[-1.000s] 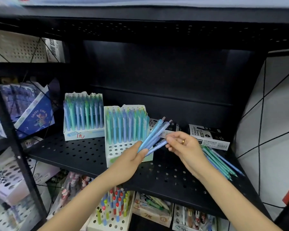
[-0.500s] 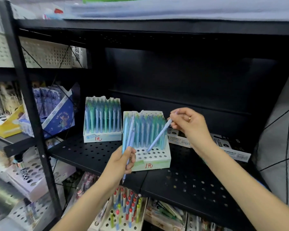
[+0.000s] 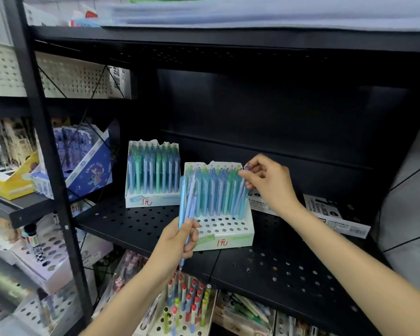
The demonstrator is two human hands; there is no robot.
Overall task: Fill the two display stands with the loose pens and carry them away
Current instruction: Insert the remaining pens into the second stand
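The left hand point(image 3: 177, 241) grips loose pens point(image 3: 187, 209) before the near stand point(image 3: 224, 235); the right hand point(image 3: 267, 183) pinches one pen point(image 3: 240, 197) standing in it.

I see a black perforated shelf point(image 3: 141, 224) running across mid-frame. Two white pen stands sit on it: rear stand point(image 3: 153, 201) centre-left, full; front stand point(image 3: 224, 235) centre, front rows of holes empty. Flat marker boxes point(image 3: 335, 215) lie at the right, behind the front stand.
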